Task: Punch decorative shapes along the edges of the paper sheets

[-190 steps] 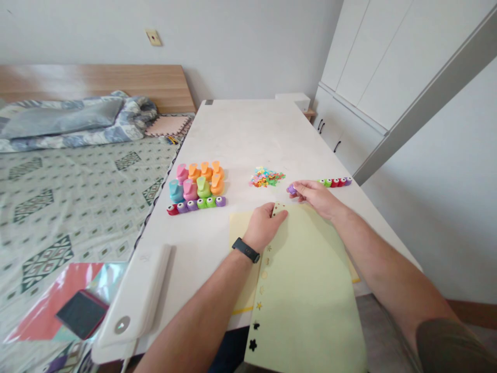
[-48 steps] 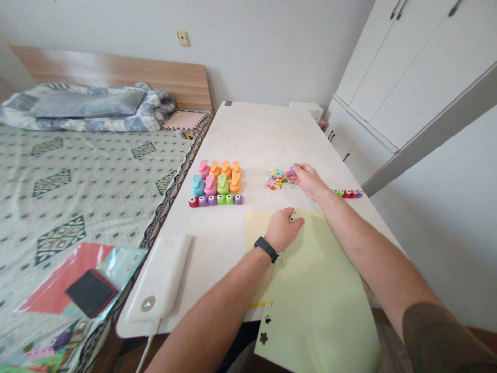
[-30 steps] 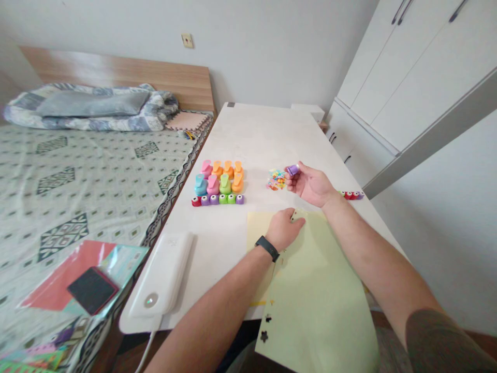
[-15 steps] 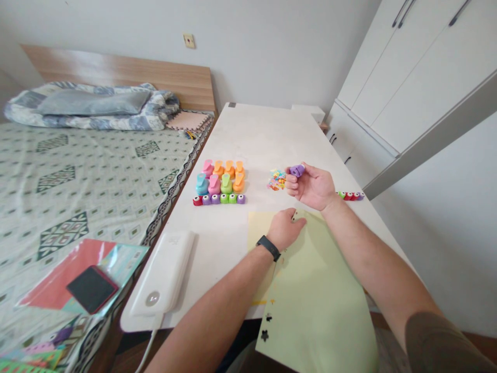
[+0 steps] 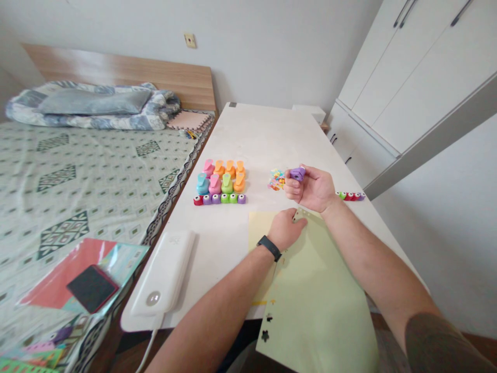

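Note:
My right hand (image 5: 316, 189) is raised over the table, its fingers closed round a small purple craft punch (image 5: 297, 174). Below it, my left hand (image 5: 288, 228) grips the far edge of a light green sheet of paper (image 5: 318, 290) between thumb and fingers. Punched shapes, including a flower near the bottom corner, run along the sheet's left edge. The near end of this sheet hangs over the table's front edge. Under it and to the left, a yellow sheet (image 5: 258, 223) lies on the table. Small colourful paper cut-outs (image 5: 276, 180) are heaped just beyond my hands.
Larger lever punches (image 5: 215, 183) and a row of small punches (image 5: 224, 199) stand left on the white table (image 5: 264, 134). More small punches (image 5: 351, 196) line the right edge. A white corded device (image 5: 163, 274) lies front left. A phone (image 5: 92, 288) rests on the bed.
The purple punch has turned slightly in my right hand, with the fingers shifting a little. My left hand keeps its grip on the green sheet.

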{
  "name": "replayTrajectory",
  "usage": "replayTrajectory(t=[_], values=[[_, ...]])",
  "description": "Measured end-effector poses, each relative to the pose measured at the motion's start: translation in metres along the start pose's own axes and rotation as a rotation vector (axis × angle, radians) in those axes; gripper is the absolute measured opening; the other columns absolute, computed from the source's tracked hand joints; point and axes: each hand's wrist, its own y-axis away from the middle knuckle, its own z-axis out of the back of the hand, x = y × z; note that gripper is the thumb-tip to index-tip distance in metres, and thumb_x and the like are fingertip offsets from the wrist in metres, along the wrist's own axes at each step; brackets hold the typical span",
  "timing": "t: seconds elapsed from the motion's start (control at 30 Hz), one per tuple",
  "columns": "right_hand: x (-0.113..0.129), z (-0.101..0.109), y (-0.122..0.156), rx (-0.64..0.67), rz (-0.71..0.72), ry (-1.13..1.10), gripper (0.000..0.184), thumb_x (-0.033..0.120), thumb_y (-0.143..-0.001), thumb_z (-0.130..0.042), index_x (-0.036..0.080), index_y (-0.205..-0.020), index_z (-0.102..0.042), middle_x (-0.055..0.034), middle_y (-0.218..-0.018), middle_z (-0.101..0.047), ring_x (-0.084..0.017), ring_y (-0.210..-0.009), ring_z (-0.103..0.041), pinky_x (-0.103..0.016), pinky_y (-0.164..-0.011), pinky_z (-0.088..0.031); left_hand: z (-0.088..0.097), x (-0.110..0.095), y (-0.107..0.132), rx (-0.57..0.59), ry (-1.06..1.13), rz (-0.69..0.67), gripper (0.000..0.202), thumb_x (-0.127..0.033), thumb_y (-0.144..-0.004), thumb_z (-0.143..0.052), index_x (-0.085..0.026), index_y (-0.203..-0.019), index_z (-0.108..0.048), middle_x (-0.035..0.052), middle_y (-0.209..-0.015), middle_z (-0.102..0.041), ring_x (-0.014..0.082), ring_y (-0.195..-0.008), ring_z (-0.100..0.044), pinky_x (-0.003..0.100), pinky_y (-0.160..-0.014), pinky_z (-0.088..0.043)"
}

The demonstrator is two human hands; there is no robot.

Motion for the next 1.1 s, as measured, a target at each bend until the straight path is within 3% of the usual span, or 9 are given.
replayTrajectory(t=[1.1], values=[[-0.004, -0.010, 0.003, -0.027, -0.005, 0.110, 0.041, 0.043, -0.097, -0.037, 0.014, -0.089, -0.065, 0.0001, -0.066, -0.038, -0.014, -0.055, -0.034, -0.028, -0.052, -0.034, 0.000, 0.000, 0.000, -0.007, -0.001, -0.013, 0.023, -0.035, -0.087, -0.059, -0.016, -0.074, -0.060, -0.0016, -0.065, -0.055, 0.0113, -0.059, -0.042, 0.027, -0.056, -0.024]])
